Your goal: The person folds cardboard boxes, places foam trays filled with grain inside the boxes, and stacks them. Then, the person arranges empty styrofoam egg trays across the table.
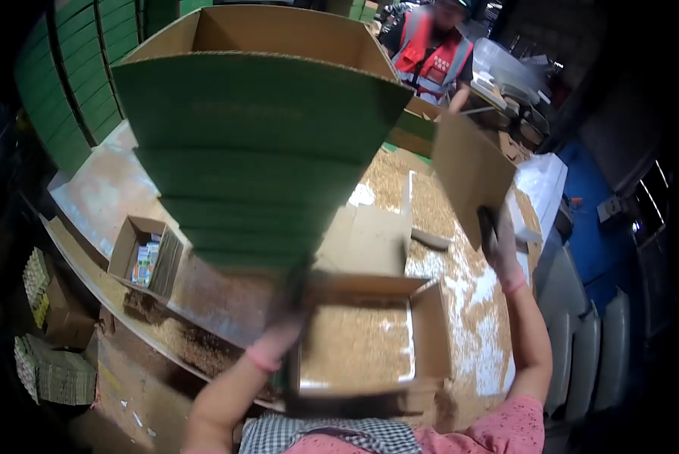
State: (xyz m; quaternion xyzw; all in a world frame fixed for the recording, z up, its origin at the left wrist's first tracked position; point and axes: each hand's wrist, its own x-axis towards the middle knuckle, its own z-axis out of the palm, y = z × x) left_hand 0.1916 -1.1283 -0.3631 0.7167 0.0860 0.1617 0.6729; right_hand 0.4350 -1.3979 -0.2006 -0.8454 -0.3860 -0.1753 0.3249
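My right hand [501, 246], in a dark-fingered glove, grips the lower edge of a brown cardboard sheet [472, 178], which stands up on the right side of the table. My left hand [288, 306] is smeared by motion near the back left corner of an open cardboard box [432, 325]; its fingers cannot be made out. Inside that box, right in front of me, lies a level layer of tan, sawdust-like material [358, 344] with a white edge along its right side. Behind the box rises a tall stack of green cartons [264, 151], the top one open.
A small box [161, 265] with printed packets stands at the left. Tan material [468, 303] is scattered over the white table. Across it, a person in a red vest [434, 60] reaches toward another green carton [411, 132]. Egg trays [63, 371] are stacked at lower left.
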